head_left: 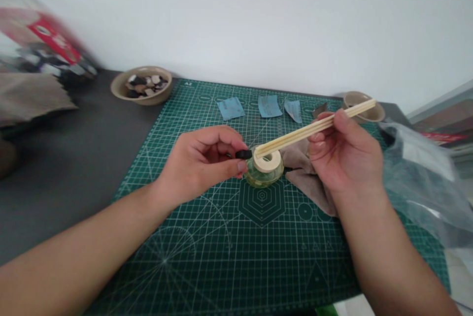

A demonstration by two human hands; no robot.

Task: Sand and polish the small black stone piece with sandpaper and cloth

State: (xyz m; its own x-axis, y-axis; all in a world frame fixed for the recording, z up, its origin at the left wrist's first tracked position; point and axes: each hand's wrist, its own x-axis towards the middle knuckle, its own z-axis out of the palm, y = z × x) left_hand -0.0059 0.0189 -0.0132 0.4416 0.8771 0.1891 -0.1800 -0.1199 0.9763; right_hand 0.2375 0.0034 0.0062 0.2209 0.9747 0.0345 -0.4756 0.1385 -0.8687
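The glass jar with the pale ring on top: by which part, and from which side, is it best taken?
Probably by the round body of the glass jar, from the near side, below the pale ring. The body bulges out past the ring, while the sticks reach over the top and the left grip crowds the left.

pale sticks point(293, 137): bundled, slanted | black piece point(243, 154): pinched | glass jar point(260, 178): upright, ring-topped
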